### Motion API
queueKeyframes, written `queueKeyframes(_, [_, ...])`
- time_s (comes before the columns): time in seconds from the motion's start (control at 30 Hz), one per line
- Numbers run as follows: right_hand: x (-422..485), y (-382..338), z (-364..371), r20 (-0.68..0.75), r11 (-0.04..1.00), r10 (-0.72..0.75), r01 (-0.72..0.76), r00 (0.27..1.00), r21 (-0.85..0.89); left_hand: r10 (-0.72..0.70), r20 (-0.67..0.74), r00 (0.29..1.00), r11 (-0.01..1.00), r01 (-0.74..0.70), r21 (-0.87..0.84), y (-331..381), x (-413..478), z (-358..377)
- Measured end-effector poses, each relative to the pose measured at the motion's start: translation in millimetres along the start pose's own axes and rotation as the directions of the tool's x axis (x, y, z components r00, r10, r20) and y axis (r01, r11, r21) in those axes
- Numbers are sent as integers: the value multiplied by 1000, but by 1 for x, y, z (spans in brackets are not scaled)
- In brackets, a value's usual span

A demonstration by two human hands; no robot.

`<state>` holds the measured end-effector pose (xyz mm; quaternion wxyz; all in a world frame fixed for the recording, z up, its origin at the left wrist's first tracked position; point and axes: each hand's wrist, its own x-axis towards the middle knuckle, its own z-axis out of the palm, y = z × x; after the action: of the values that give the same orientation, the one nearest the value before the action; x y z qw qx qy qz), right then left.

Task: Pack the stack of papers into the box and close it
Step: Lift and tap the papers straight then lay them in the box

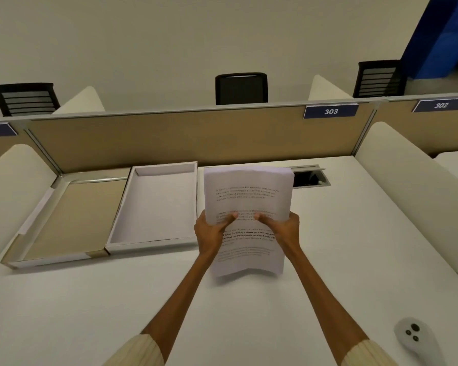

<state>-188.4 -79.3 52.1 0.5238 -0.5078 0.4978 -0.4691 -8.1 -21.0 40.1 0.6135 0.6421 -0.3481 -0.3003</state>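
Note:
A thick stack of printed white papers (249, 191) is held up off the white desk, its lower edge sagging. My left hand (212, 231) grips its left side and my right hand (282, 228) grips its right side, both thumbs on the top page. Just left of the stack lies the open white box (154, 241), shallow and with nothing inside. Its lid (74, 220), tan on the inside, lies open-side up further left, touching the box.
A tan divider panel (169, 136) with a "303" label runs along the desk's far edge. A cable hatch (311, 177) is sunk into the desk behind the papers. A white controller (414, 336) lies at the near right. Cream side partitions flank the desk.

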Motion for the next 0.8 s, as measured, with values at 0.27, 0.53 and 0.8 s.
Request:
queueKeyframes(0.27, [30,-33,62,42,986,78,-70,996,-154,-160,-35,986,951,164,262,37,58,-50])
queueKeyframes(0.53, [68,-53,140,215,961,277,-270,936,-65,-400,-11,917,858,378,347,53,145,-111])
queueKeyframes(0.8, [112,-35,222,370,938,346,-334,863,-97,-525,-70,848,800,520,301,23,219,-168])
